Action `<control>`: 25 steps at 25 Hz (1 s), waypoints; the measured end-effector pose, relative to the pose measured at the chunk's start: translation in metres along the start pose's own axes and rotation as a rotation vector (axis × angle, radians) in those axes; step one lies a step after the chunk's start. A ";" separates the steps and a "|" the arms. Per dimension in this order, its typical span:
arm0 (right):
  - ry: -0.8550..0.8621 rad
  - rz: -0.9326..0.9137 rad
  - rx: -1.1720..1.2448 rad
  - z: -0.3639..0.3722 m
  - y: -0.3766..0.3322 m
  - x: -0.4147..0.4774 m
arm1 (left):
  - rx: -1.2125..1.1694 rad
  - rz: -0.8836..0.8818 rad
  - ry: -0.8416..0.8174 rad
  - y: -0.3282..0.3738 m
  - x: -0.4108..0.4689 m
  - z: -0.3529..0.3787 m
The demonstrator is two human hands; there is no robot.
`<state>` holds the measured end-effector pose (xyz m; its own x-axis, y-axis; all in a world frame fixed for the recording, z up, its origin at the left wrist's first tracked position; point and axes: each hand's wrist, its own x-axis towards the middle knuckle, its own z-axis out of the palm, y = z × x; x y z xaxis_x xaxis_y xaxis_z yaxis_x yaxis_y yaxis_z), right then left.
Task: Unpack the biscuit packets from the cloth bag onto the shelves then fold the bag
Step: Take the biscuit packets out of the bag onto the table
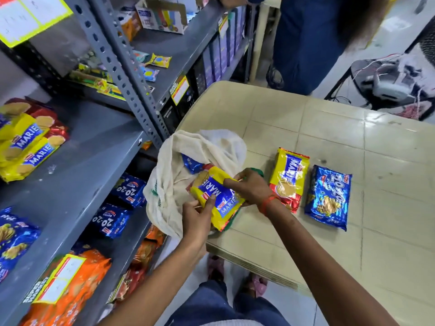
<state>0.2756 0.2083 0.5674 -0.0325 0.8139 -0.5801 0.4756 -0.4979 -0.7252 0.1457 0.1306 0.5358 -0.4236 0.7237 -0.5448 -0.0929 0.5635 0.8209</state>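
Resting at the cloth bag's [188, 161] mouth, the yellow biscuit packet [215, 198] is lying with its long axis running diagonally between both hands. The left hand [197, 220] is gripping its near end; the right hand [251, 187] is pinching its far edge. The shelf [94, 147] is lying leftward, nearer the left hand.

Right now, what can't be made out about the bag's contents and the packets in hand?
Head view only:
- Cloth bag: its folds hide how many packets remain; one blue packet peeks out.
- Marie packet: both hands cover whatever lies beneath.
- Yellow shelf tag: writing blurred.
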 end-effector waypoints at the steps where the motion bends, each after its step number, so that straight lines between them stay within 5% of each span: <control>1: 0.023 -0.022 -0.026 -0.015 0.003 -0.007 | -0.050 0.012 -0.022 0.000 -0.014 0.011; 7: 0.251 0.000 -0.049 -0.098 0.059 -0.028 | 0.058 0.239 -0.266 -0.002 -0.038 0.111; 14: 0.577 0.112 0.314 -0.203 0.192 -0.047 | 0.462 0.398 -0.574 -0.024 -0.069 0.285; 17: 0.663 0.169 0.436 -0.239 0.239 -0.040 | 0.593 0.395 -0.709 -0.036 -0.089 0.343; 25: 0.686 0.382 0.172 -0.244 0.274 -0.020 | 0.703 0.276 -0.848 -0.060 -0.092 0.369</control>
<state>0.6207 0.1283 0.4708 0.6791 0.5528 -0.4830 0.2005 -0.7726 -0.6023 0.5226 0.1774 0.4732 0.4204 0.7432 -0.5206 0.5491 0.2484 0.7980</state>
